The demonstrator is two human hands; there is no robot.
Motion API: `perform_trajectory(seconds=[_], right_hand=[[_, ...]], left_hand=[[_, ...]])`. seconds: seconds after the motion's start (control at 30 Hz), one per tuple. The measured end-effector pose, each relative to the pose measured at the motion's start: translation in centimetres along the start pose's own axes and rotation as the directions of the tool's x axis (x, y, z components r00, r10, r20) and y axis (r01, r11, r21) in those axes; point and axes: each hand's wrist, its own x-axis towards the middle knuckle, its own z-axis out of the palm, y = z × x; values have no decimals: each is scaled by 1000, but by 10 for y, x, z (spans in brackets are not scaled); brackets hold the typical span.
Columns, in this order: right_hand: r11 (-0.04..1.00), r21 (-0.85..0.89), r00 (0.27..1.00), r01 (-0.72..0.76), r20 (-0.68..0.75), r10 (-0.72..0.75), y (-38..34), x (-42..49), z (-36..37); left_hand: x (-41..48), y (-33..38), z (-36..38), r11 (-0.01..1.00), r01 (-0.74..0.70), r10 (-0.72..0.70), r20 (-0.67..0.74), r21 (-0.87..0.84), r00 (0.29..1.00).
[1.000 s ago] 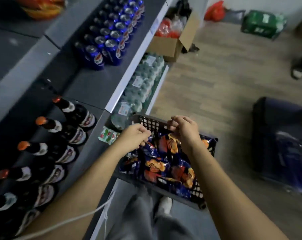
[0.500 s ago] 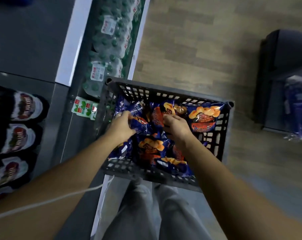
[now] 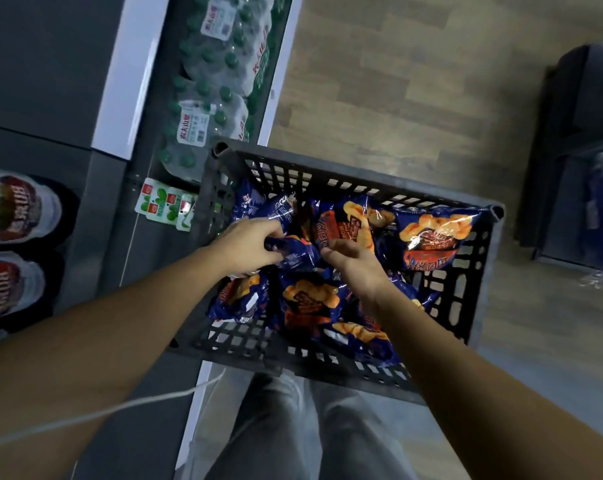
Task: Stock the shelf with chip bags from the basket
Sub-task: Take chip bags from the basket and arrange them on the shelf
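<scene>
Blue chip bags [image 3: 428, 237] fill the basket [image 3: 362, 174] at mid-frame, beside the shelf [image 3: 130, 81] on the left. The left hand [image 3: 251, 247] pinches one bag [image 3: 296, 259] by its end. The right hand [image 3: 352, 268] lies half-curled on the pile, its grip unclear. The bags look light, puffy, slick and easily crushed, so they are best lifted by a sealed edge.

Chip bags [image 3: 428, 237] in basket [image 3: 355, 174]; shelf [image 3: 113, 188] left of basket.
</scene>
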Motion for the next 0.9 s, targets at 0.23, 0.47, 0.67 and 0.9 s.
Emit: perform_trajectory(seconds=[0.23,0.47,0.67,0.9], right_hand=[[889,-304,939,343,85,-333,-41,-33,-2],[849,-227,873,477,237,-427,-93,-82,-21],[787,-28,775,616,204,-598,-133,-138,-17],[628,144,602,765,189,-776,-187,-227,13]], left_hand=[[-46,48,-63,968,-94,80,-66,-232,995],[-108,107,-128,943,-190,126,-237,-273,963],[-177,136,-168,838,-286,11,-510,-464,860],[-290,153,-169,567,-528,-245,-741,-633,626]])
